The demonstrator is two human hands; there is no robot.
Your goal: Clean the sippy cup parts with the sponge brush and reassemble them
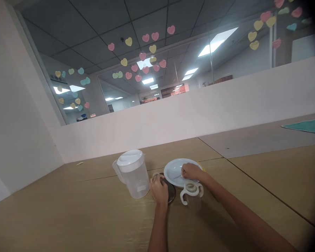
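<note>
Wide tan bench (94,217) runs up to a low white partition (189,115); glass above it dotted with heart-shaped paper notes (145,37); a teal cloth (308,125) lies far off at the right edge of the bench.

Clear plastic pitcher (133,176) with white lid stands upright, left of the hands, handle turned left; just beside the left hand, whether touching I cannot tell.

White plate (176,169) sits flat behind the hands; a thin pale utensil lies on it, too small to identify.

Dark round dish (171,191) lies between pitcher and cup, mostly hidden under the left hand.

Small clear cup with two white side handles (191,194) stands upright, just in front of the plate, near the right forearm.

Left hand (159,189) rests palm-down on the dark dish, fingers curled over its rim; grip closed on the dish, or only laid on it, I cannot tell.

Right hand (191,172) over the plate's near edge, fingers pinched together at the utensil's end; grip looks closed on it.
</note>
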